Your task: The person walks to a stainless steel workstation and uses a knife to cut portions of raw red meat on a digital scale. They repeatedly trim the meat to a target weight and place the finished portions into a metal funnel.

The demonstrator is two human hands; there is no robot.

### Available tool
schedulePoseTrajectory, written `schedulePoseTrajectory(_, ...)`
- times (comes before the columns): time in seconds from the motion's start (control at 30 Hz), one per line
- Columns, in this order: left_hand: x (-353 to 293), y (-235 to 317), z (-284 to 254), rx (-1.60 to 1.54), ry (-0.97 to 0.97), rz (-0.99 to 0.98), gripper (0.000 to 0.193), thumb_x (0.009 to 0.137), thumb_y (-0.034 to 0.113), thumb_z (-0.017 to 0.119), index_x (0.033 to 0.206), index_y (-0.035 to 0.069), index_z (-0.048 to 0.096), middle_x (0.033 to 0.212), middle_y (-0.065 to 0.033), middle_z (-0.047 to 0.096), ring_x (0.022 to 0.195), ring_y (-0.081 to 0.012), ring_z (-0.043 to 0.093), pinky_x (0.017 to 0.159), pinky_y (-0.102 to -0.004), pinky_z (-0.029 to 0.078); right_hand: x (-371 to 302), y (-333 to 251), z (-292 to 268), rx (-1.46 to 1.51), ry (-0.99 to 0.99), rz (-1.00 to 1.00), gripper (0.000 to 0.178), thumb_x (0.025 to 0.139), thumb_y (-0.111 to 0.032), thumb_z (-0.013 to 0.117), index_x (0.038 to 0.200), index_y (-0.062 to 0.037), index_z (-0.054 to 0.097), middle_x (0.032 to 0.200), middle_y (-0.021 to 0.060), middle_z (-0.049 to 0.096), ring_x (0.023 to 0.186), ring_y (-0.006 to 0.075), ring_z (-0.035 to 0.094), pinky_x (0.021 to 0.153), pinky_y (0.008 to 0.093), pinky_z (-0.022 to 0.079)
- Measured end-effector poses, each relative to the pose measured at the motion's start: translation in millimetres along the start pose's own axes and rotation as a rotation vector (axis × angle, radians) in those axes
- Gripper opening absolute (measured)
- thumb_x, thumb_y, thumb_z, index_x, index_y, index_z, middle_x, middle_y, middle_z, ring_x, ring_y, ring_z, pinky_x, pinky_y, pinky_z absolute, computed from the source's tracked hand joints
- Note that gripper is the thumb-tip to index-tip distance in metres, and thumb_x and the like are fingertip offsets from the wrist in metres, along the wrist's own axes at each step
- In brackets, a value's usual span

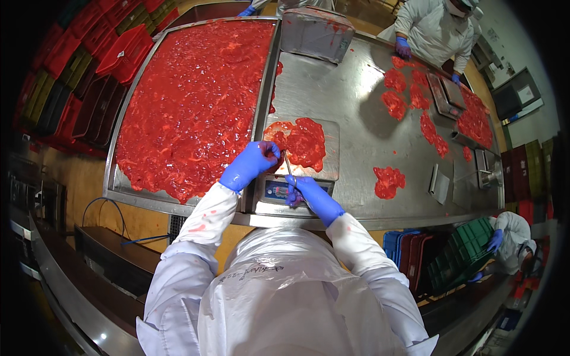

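Observation:
My left hand (249, 166), in a blue glove, has its fingers curled in a pinch on the edge of a raw red meat piece (306, 144). The meat lies spread on the steel platform of a bench scale (331, 142). Closed round the handles of slim metal scissors (288, 161), my right hand (314, 196) is just right of the left one. The scissors' tips point away from me and reach the meat's near edge beside my left fingers. Below them is the scale's blue display panel (278, 190), partly covered by my right fingers.
Left of the scale, a large steel tray (113, 172) holds a mass of wet red meat. A grey bin (314, 34) stands behind. More meat pieces (389, 182) lie on the steel table (356, 130). Co-workers stand far right and lower right, near stacked crates (463, 252).

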State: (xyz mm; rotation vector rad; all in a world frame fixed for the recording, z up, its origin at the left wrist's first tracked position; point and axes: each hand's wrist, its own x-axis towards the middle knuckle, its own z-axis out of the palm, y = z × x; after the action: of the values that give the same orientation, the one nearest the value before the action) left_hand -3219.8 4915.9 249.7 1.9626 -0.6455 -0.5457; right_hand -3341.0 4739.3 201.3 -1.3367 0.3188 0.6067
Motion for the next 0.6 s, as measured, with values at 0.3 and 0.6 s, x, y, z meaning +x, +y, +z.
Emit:
schedulePoseTrajectory(0.3, -1.8, -17.0, 1.9, 0.046, 0.091, 0.165, 0.016, 0.076, 0.004, 0.059, 0.092, 0.001, 0.056, 0.078, -0.0107, 0.058, 0.070, -0.0180, 0.057, 0.067, -0.0296, 0.047, -14.1, -21.6, 16.2, 0.297, -0.201, 0.102, 0.044, 0.090, -0.050, 0.051, 0.089, -0.0063, 0.057, 0.079, 0.0081, 0.062, 0.066, 0.0194, 0.064, 0.057, 0.0272, 0.052)
schedulePoseTrajectory(0.6, -7.9, 8.7, -8.5, -0.138, 0.020, 0.130, 0.018, 0.076, 0.001, 0.057, 0.093, 0.002, 0.054, 0.083, -0.0059, 0.056, 0.081, -0.0106, 0.052, 0.076, -0.0250, 0.044, -16.8, 1.5, 11.6, 0.301, -0.039, -0.022, 0.043, 0.091, -0.047, 0.052, 0.081, -0.0048, 0.056, 0.069, 0.0072, 0.058, 0.064, 0.0202, 0.063, 0.058, 0.0302, 0.052)
